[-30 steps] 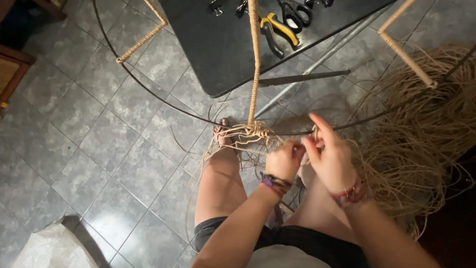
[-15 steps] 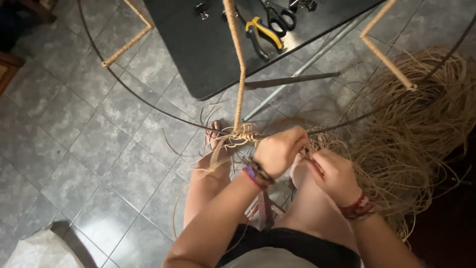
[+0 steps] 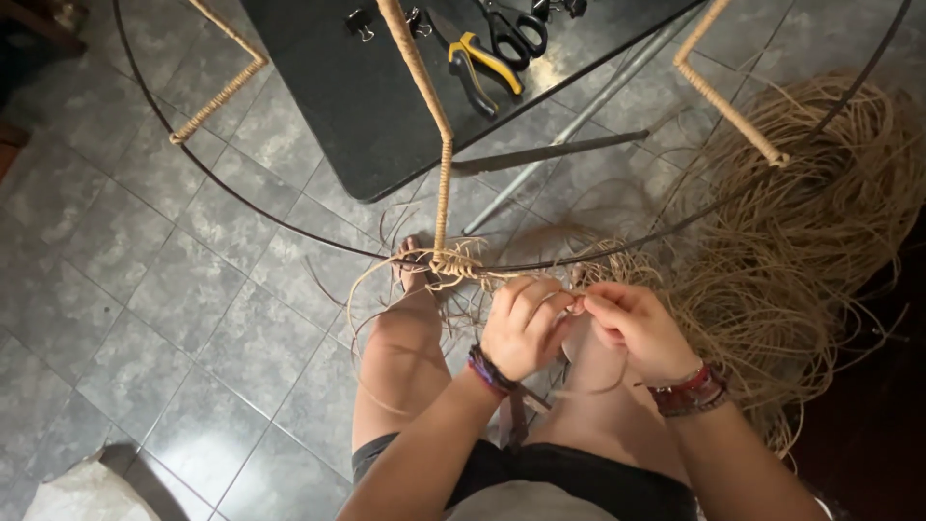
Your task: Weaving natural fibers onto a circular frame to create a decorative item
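Head view, one entry per item, as I read it.

1. Left hand (image 3: 521,333): fingers curled together, pinching a thin natural fibre strand (image 3: 571,311) just below the wire hoop (image 3: 289,224).
2. Right hand (image 3: 637,328): fingertips closed on the same strand, touching the left hand at about 3 o'clock of it.
3. Wrapped knot (image 3: 453,265): fibre bound where the hoop meets a fibre-wrapped rod (image 3: 442,198), at 11 o'clock of the hands, above the knees.
4. Loose fibre heap (image 3: 820,251): on the tiled floor (image 3: 145,289) at 3 o'clock, strands trailing toward the hands.
5. Black tabletop (image 3: 386,106): at 12 o'clock, carrying yellow-handled pliers (image 3: 482,63), scissors (image 3: 511,29) and small clips (image 3: 359,19).

Risks, my judgement: the strand could snap or slip if pulled hard against the wire; trailing strands could tangle with the heap; slack could loosen the wrapped knot.

Containers: none visible; the fibre lies unboxed on the floor.
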